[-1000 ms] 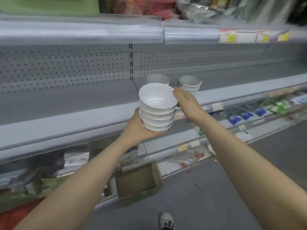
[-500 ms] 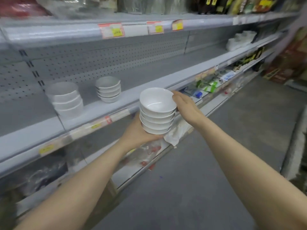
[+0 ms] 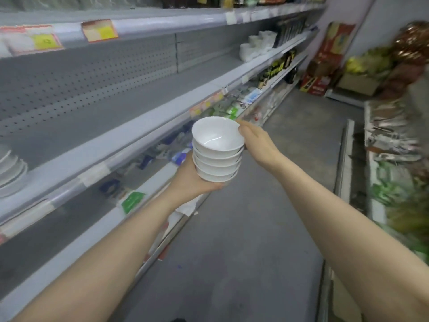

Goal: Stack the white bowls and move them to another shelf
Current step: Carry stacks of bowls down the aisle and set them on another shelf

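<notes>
A stack of several white bowls (image 3: 218,152) is held up in front of me, out over the aisle. My left hand (image 3: 192,182) cups the stack from below, with its fingers curled under the bottom bowl. My right hand (image 3: 255,141) holds the right side of the stack, thumb at the top bowl's rim. Another stack of white bowls (image 3: 10,168) stands on the grey shelf (image 3: 120,117) at the far left edge of the view.
Grey metal shelving runs along the left with price tags (image 3: 99,30) on its edges. White items (image 3: 255,46) sit far down the shelf. Packaged goods fill the lower shelves. Red boxes (image 3: 325,61) and produce stand at the aisle's end, and more goods line the right.
My view has swung right along the aisle. The bowl stacks left on the shelf have slid to the far left edge. Both hands keep the same hold on the carried stack.
</notes>
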Tool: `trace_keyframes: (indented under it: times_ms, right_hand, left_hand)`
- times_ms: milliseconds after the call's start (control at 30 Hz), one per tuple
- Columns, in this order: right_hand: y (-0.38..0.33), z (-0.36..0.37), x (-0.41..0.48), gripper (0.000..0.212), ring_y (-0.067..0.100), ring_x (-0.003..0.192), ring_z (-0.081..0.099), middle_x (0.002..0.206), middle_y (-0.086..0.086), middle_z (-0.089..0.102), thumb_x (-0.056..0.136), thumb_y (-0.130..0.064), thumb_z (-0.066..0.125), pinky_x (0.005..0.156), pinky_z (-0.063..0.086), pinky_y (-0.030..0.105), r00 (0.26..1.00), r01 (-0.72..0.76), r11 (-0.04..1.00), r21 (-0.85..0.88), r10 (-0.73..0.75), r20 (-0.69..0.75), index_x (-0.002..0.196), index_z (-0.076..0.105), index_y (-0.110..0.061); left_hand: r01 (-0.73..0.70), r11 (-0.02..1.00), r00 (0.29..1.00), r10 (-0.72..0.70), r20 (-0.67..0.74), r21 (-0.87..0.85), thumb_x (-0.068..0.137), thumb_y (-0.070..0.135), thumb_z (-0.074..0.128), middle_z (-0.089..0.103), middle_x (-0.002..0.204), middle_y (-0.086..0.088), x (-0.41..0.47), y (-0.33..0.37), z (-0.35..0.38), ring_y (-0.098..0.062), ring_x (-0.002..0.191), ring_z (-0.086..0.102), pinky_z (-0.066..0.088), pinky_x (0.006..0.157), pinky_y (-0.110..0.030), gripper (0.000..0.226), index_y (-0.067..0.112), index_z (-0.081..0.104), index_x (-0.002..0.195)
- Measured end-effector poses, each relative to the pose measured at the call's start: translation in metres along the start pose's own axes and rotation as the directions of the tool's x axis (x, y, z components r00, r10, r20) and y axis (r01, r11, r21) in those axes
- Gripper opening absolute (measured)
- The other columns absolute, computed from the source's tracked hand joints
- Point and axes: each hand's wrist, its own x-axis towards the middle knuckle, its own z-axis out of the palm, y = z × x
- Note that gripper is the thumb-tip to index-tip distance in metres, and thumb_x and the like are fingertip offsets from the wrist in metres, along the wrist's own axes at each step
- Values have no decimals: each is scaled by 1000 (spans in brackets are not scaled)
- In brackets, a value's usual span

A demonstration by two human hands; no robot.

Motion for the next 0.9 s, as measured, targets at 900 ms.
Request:
trace_keyframes:
  times_ms: [900]
  right_hand:
    - [206, -208, 316, 29, 25, 91, 57, 86, -3, 63, 89, -34, 34, 88, 49, 49, 929, -191, 981, -7, 179, -322, 85, 62, -28]
  left_hand:
    - [-172, 983, 940, 182, 289, -62, 64, 8, 91, 67, 105, 28, 449, 8, 180, 20, 100, 56, 41, 81, -3, 67, 33, 55, 115]
